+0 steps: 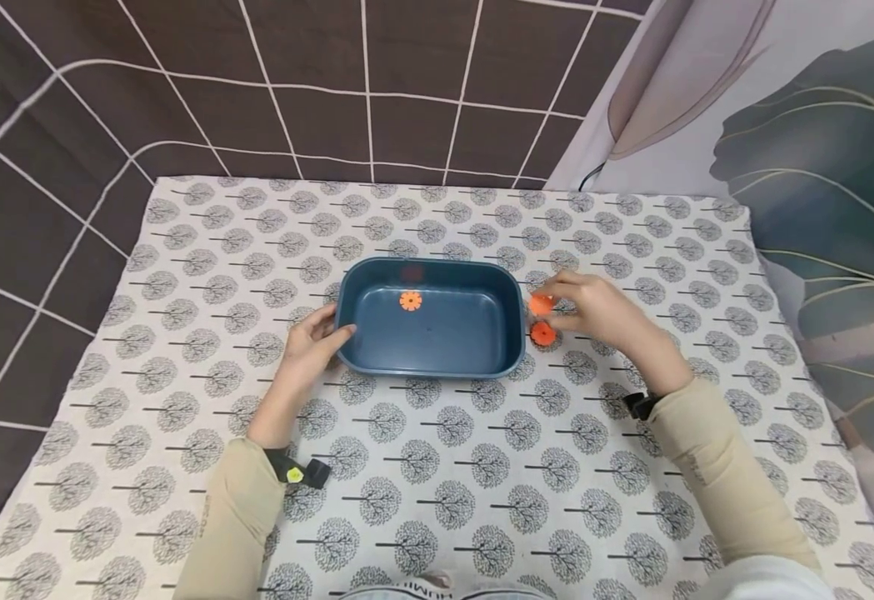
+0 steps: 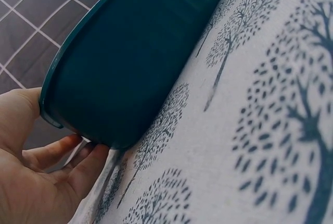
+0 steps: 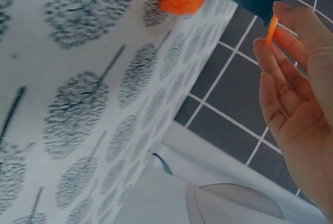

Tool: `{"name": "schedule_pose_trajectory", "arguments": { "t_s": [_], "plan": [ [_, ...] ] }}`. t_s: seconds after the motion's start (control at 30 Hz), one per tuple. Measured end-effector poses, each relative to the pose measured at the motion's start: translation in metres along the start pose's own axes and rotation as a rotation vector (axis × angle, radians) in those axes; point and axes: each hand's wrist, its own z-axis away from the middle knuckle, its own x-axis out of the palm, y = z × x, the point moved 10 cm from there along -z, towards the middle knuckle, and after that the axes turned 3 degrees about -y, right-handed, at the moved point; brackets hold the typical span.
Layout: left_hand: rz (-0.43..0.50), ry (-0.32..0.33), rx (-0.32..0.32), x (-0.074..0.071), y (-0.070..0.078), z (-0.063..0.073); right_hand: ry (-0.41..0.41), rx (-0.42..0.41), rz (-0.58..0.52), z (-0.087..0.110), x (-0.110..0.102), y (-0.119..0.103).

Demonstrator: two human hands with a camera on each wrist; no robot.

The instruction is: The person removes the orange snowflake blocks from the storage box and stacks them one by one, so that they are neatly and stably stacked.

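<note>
A dark blue rectangular tub (image 1: 437,342) stands on the cloth. My left hand (image 1: 309,346) holds its left end, thumb over the rim and fingers underneath along the wall, as the tub wall (image 2: 119,52) shows in the left wrist view. Inside lies an orange notched disc (image 1: 410,301) with a small centre hole, near the back wall. My right hand (image 1: 594,308) pinches another orange disc (image 3: 271,30) between thumb and fingers, just beyond the tub's right end. Close below it on the cloth sits a thick orange notched piece (image 1: 543,333), which looks like stacked discs.
A white tablecloth (image 1: 422,467) printed with grey trees covers the table. Behind it hangs a dark curtain (image 1: 317,50) with a white grid, and a pale patterned curtain (image 1: 841,208) hangs at the right. Each wrist wears a black strap.
</note>
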Motion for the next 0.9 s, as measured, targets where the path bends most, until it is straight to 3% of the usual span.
{"name": "schedule_pose_trajectory", "arguments": {
  "t_s": [0.27,0.9],
  "plan": [
    [-0.013,0.007,0.005,-0.002,0.001,-0.001,-0.008,0.07,-0.015,0.014,0.012,0.012],
    [-0.014,0.021,-0.002,-0.003,-0.002,0.0,-0.025,0.088,-0.024,0.021,0.035,0.019]
  ]
}}
